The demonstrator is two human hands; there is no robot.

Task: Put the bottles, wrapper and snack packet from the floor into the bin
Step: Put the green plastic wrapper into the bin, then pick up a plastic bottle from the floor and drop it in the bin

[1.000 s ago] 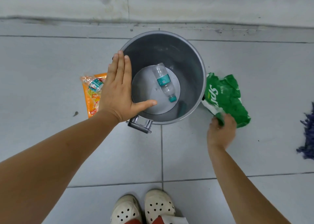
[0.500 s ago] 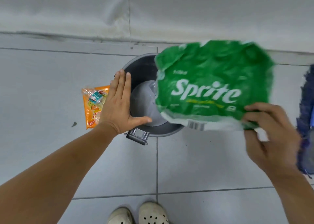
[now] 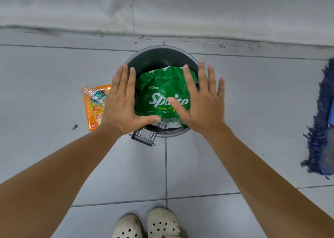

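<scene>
Both hands, left hand (image 3: 120, 104) and right hand (image 3: 202, 104), hover flat with each grip spread apart, holding nothing. Between them the green Sprite wrapper (image 3: 162, 95) sits in the grey bin (image 3: 157, 55); left of the left hand lies the orange snack packet (image 3: 92, 111)

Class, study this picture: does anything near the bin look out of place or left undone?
Yes. An orange snack packet lies on the floor left of the bin, with a crushed clear bottle on top of it. Both belong inside, where the green wrapper already sits.
</scene>
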